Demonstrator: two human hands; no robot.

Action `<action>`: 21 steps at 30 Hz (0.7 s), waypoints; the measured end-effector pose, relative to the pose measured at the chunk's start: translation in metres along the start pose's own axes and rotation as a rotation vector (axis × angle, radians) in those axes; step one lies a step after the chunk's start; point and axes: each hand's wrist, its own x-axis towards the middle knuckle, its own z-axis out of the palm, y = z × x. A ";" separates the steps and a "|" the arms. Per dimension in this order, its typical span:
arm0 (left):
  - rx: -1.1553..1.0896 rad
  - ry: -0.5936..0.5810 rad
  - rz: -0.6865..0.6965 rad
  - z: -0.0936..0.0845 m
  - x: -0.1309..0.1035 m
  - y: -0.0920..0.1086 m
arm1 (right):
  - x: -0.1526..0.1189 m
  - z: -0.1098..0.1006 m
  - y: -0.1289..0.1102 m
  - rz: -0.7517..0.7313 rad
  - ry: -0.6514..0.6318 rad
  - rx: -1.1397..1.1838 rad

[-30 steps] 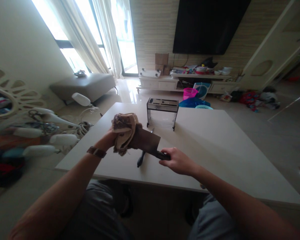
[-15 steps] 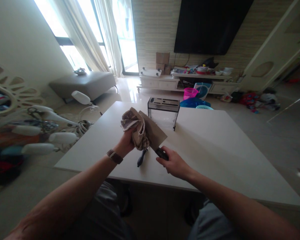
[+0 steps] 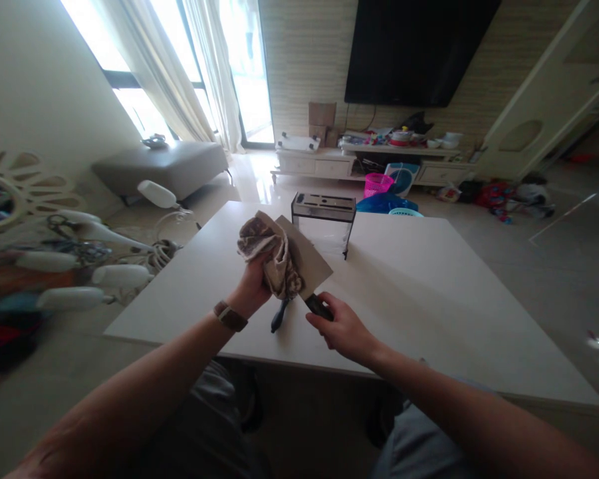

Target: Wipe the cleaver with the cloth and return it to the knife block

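My right hand point(image 3: 342, 326) is wrapped around the dark handle of a broad, flat steel cleaver point(image 3: 306, 263), fingers closed tight on it just behind the blade; the blade tilts up and away from me above the pale stone worktop point(image 3: 429, 293). My left hand point(image 3: 252, 287) clutches a bunched brown-and-cream cloth point(image 3: 272, 256), fingers closed on the wad, which lies against the flat of the blade near its far end.

The cleaver looks heavy and stiff, weighted toward the blade — I judge the handle to be the only safe place to grip, and steel may be slick if wet; the edge is best kept turned from my palm. The cloth is soft and light and folds any way I squeeze it — thick folds between blade and skin seem wise.

A second dark-handled knife point(image 3: 278, 316) lies on the worktop below the cloth; a clear-sided rectangular knife block point(image 3: 323, 219) stands upright beyond.
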 end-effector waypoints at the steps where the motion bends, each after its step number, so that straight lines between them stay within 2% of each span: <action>1: 0.033 0.022 -0.015 0.003 -0.007 -0.008 | 0.000 0.002 0.001 -0.002 0.011 0.029; 5: 0.197 0.053 0.002 0.012 -0.030 -0.037 | 0.005 0.001 0.006 -0.027 0.090 -0.010; 8: 0.296 -0.005 0.018 0.017 -0.038 -0.043 | 0.009 -0.006 0.009 -0.073 0.100 -0.095; 13: 0.297 0.032 0.094 0.019 -0.030 -0.028 | 0.012 -0.011 0.003 -0.126 0.084 -0.114; 18: 0.163 0.084 0.137 0.010 -0.009 -0.005 | 0.010 -0.010 -0.007 -0.036 0.040 -0.091; 21: 0.094 0.100 0.100 0.001 0.002 0.005 | 0.009 -0.013 -0.009 0.056 -0.043 0.037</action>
